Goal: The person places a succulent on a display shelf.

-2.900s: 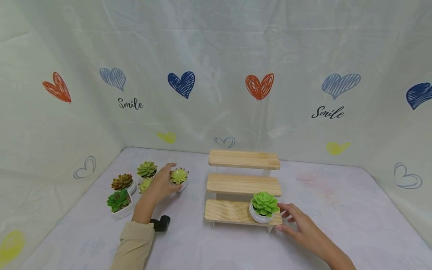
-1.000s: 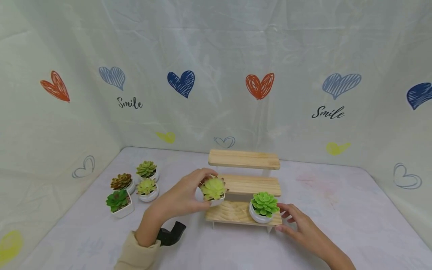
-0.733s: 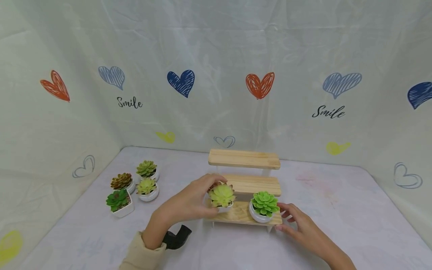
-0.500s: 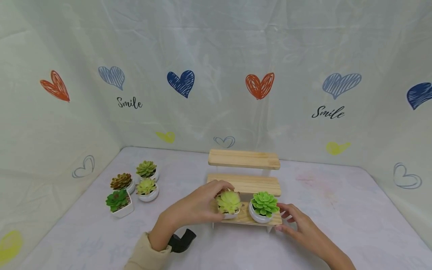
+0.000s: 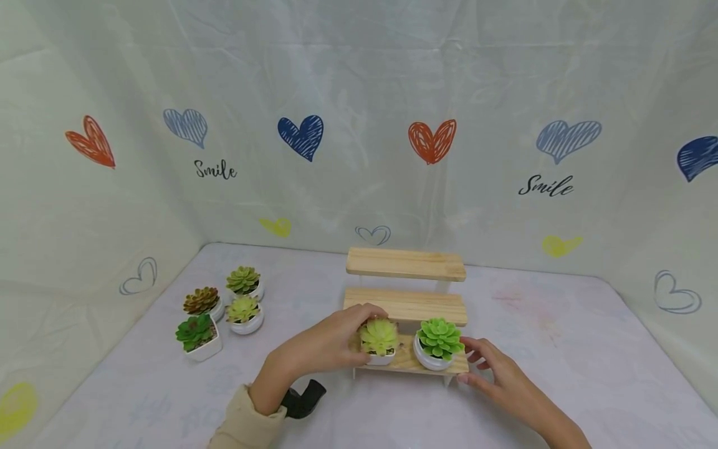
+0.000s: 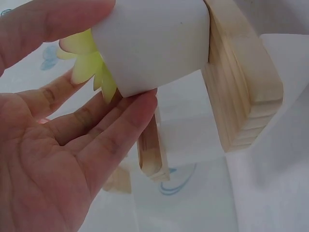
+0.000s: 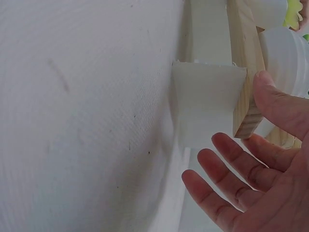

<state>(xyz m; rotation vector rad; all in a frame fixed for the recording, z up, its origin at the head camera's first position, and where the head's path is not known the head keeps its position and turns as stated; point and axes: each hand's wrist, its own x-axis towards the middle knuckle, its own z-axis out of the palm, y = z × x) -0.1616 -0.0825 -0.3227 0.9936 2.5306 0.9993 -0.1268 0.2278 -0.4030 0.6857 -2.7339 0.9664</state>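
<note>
My left hand (image 5: 320, 343) grips a pale yellow-green succulent (image 5: 379, 337) in a squarish white pot, thumb and fingers on opposite sides. In the left wrist view the base of the pot (image 6: 154, 43) is right at the wooden board (image 6: 236, 72). This is the lowest tier of a three-step wooden display stand (image 5: 405, 360). On that tier, to the right, sits a bright green succulent (image 5: 440, 340) in a round white pot. My right hand (image 5: 499, 377) pinches the tier's right end between thumb and index finger; its other fingers (image 7: 212, 191) hang loose.
Several potted succulents stand in a group on the left of the table: a green one (image 5: 243, 280), a brownish one (image 5: 202, 301), a yellow-green one (image 5: 244, 310) and a dark green one (image 5: 195, 332). Two higher tiers (image 5: 405, 264) rise behind. A white curtain (image 5: 359, 75) hangs behind the table.
My left hand has carried the yellow-green succulent from the group on the left, rightward and down onto the lowest tier beside the bright green one. My right hand has stayed put.
</note>
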